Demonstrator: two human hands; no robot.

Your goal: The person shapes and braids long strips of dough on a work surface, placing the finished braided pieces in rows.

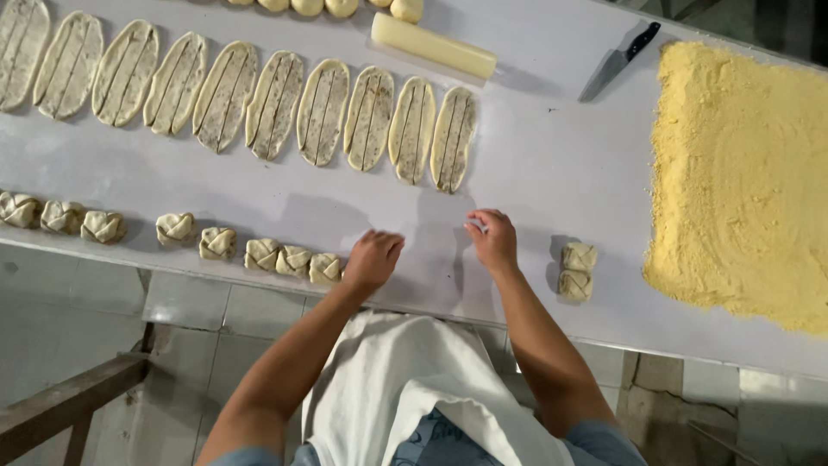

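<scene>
A long white bench (552, 164) is seen from above. The left hand (373, 259) is rested, curled and empty, beside folded dough knots (293, 261). A small pale piece (477, 226) is pinched in the right hand (493, 242). Shaping seems under way; slit dough ovals (371, 116) await folding.

Count of items on the work table (535, 173)

Eleven flattened, slit dough ovals (323, 110) lay in the upper row; eight folded dough knots (217, 242) in the near row, plus two more (578, 270) apart at the right. One rolling pin (433, 46), one knife (619, 60), one spread of yellow meal (742, 181), and parts of at least four dough balls (341, 7) at the top edge were noted.
</scene>
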